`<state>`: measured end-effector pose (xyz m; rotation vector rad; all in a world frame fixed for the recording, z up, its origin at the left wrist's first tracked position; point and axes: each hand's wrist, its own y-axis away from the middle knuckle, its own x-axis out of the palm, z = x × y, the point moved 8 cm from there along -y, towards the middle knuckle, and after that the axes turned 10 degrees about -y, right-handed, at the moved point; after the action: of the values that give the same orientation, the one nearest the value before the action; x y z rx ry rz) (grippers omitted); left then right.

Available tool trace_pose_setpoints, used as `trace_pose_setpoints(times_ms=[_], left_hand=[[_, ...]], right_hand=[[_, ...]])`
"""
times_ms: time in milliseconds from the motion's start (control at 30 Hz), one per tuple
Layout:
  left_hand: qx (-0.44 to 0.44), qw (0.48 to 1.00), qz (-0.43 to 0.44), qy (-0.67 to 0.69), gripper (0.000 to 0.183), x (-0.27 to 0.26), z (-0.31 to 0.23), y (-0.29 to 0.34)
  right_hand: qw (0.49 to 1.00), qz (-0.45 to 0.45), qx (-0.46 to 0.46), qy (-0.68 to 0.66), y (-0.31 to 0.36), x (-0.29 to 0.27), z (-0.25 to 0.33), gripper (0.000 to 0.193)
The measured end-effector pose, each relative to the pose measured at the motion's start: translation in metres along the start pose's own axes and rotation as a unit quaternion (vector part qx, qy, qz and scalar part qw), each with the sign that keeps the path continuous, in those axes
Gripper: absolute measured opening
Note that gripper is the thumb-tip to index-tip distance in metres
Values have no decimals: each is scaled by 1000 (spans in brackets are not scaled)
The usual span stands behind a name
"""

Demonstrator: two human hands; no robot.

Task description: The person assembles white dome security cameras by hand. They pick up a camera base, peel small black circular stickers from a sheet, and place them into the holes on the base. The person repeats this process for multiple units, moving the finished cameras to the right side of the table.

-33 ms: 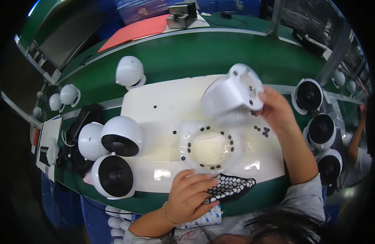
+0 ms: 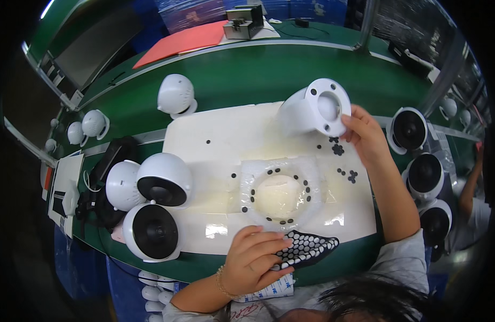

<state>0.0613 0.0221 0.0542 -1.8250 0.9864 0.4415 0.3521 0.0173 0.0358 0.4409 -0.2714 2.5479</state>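
Observation:
At the board's lower edge my left hand (image 2: 253, 260) is closed on a curled black sheet of round stick-on pads (image 2: 305, 248). The sheet's pale dots sit in a dark grid. My right hand (image 2: 368, 137) grips a white rounded device housing (image 2: 298, 112) by the rim of its base, above the upper right of the board. That base is turned toward me, with dark round pads near its rim and a round recess in the middle. Below it, a clear plastic-covered ring (image 2: 247, 185) carries several black pads around its circle.
Loose black pads (image 2: 338, 150) lie in clusters on the cream board (image 2: 204, 121). White devices with black fronts (image 2: 155, 232) stand at left, and more (image 2: 408, 129) at right. Another white device (image 2: 175, 95) stands behind the board. A red sheet (image 2: 180, 44) and metal box (image 2: 243, 24) lie far back.
The housing in my right hand has turned so its base shows more fully, and it is less blurred. More loose pads show beneath it. My left hand keeps its hold on the sheet.

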Motion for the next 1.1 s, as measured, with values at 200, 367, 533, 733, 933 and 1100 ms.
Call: trace_pose_setpoints(times_ms=[200,367,533,733,933,1100], left_hand=[[16,993,39,111,26,9,-3,0],[-5,965,196,174,23,27,-1,11],[-40,911,331,242,30,42,2,28],[5,948,273,165,55,22,6,24],[-36,944,254,207,44,17,8,16],[-36,945,259,198,43,21,7,15]], right_hand=[[603,-121,-262,744,-75,-74,-12,21],[469,-56,-55,880,-123,-38,-43,13],[704,278,-115,644,-132,161,-117,30],[726,252,-216,602,-143,229,-153,46],[723,137,-301,606,-155,167,-84,39],[832,-4,-270,484,-126,103,-22,30]])
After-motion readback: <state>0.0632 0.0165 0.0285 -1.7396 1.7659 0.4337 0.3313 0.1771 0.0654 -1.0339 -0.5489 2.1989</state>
